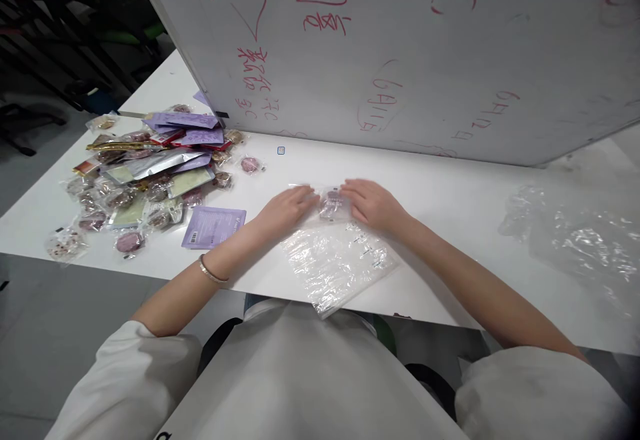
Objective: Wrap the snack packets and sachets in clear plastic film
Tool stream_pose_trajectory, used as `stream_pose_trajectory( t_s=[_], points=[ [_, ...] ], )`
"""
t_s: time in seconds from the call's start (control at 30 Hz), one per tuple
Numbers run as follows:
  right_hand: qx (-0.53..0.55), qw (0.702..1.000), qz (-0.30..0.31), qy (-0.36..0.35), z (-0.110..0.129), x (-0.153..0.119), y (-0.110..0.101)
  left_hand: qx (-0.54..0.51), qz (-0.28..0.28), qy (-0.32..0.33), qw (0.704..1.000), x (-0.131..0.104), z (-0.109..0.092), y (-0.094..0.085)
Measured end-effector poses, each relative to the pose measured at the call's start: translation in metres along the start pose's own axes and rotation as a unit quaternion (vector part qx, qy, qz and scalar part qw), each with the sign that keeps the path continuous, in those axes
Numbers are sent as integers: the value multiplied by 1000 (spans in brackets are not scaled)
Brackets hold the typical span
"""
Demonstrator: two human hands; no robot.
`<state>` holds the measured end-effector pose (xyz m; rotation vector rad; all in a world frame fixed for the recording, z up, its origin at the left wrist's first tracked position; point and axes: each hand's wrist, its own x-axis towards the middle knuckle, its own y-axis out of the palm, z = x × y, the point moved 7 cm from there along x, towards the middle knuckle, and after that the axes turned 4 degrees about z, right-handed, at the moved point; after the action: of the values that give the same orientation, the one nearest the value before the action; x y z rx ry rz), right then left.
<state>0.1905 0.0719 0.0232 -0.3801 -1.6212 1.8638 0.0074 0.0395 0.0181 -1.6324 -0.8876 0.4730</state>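
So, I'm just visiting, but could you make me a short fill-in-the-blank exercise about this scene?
1. The handwriting on the whiteboard is coloured ____.
2. A bracelet circles the person's ____ arm.
3. The clear bag in front of the person lies on a tabletop coloured ____.
4. The crumpled clear plastic lies toward the person's ____ side.

Missing words: red; left; white; right.
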Motion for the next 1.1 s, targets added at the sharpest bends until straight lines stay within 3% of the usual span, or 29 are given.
stream_pose_trajectory(
  t_s=[0.07,0.17,0.27,0.37,0.47,0.57,0.67,0.77,0.87,0.93,1.0,1.1],
  points=[
    [49,995,46,-69,7,-17,3,-56,73,53,994,-8,-4,4],
    [49,994,49,-84,7,-34,7,-96,117,48,987,-19,-4,6],
    [29,998,20,-49,4,-35,10,-150,88,-4,985,-24,-2,5],
    [-2,998,21,59,-4,-24,12,-255,46,-101,960,-23,8,10],
    [-22,976,61,209,-14,-12,12,-347,-38,-213,912,-20,23,12],
    [-26,944,127,302,-17,-4,18,-371,-89,-272,883,-16,28,15],
    [-48,928,146,339,-16,-4,23,-331,-91,-304,889,-15,26,17],
    [-50,945,69,317,-12,-7,17,-259,-105,-299,912,-17,22,12],
    [31,958,15,285,-16,-15,7,-245,-112,-291,918,-19,23,10],
    [130,946,63,290,-27,-19,8,-264,-105,-295,912,-19,26,12],
    [201,922,159,291,-35,-20,12,-265,-99,-291,914,-19,26,14],
    [207,904,262,267,-34,-13,10,-177,-117,-267,940,-16,18,7]
  ],
)
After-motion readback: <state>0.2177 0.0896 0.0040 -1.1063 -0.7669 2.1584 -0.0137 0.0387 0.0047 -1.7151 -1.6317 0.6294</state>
